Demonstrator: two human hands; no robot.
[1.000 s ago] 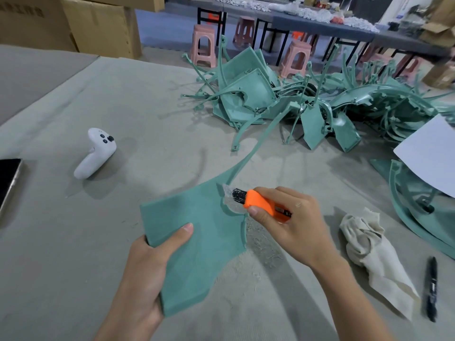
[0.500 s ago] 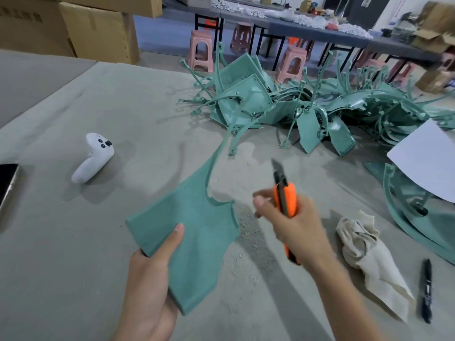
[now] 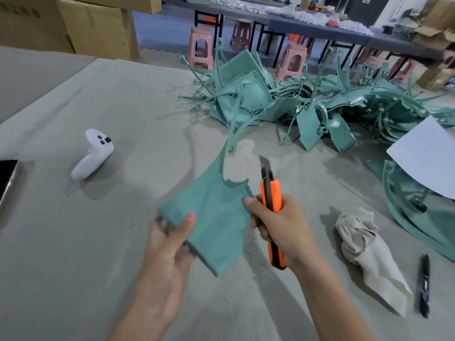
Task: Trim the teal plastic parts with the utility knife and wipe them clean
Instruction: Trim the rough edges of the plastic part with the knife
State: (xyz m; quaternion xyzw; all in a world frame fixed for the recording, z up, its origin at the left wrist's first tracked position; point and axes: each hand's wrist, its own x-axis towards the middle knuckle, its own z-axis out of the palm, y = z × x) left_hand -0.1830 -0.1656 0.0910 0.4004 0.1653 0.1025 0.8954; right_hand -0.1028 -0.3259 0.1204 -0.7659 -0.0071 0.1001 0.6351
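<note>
Halfway on this piece at best, we reckon. Lower centre of the frame, our left hand (image 3: 167, 244) pinches the teal plastic part (image 3: 216, 217) by its near-left corner, thumb on top, tilted above the counter (image 3: 98, 242). Just right of it, our right hand (image 3: 283, 230) is wrapped round the orange utility knife (image 3: 272, 200), blade up, off the part. Shavings (image 3: 248, 247) underneath suggest some trimming's done. The rag (image 3: 364, 244) lies unheld at lower right, and the pile of teal parts (image 3: 307, 104) waits at upper right.
</note>
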